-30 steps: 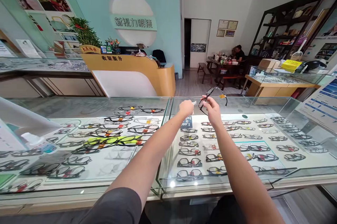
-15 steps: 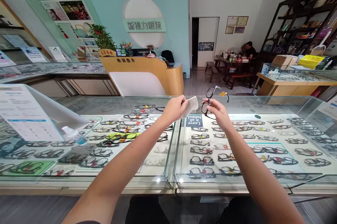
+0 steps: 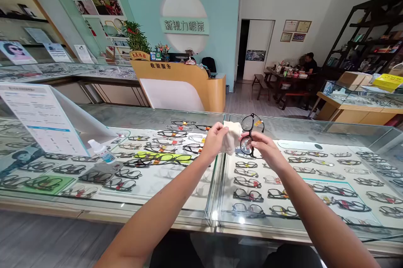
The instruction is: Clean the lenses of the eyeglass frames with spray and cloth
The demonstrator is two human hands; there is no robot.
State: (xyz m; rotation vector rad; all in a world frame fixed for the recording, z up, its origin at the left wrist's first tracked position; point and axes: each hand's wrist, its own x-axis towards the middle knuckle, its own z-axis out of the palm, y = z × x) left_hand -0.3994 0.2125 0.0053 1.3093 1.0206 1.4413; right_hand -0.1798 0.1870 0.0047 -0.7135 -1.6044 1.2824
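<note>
My right hand (image 3: pixel 262 144) pinches a pair of black-framed glasses (image 3: pixel 249 130) with a small orange tag, held upright above the glass counter (image 3: pixel 176 117). A white cloth (image 3: pixel 232 134) is gripped in my left hand (image 3: pixel 214 139), and it touches the lower lens of the glasses. Both arms reach forward over the seam between two display cases.
Rows of glasses (image 3: pixel 248 194) lie under the glass. A small spray bottle (image 3: pixel 102 152) and a slanted information sign (image 3: pixel 40 118) stand on the counter at left. Beyond are a yellow reception desk (image 3: pixel 185 83), dark shelving at right, and a person seated at a far table (image 3: pixel 310 64).
My left hand has brought the white cloth rightward until it meets the glasses. The glasses turned more upright. The view has shifted left.
</note>
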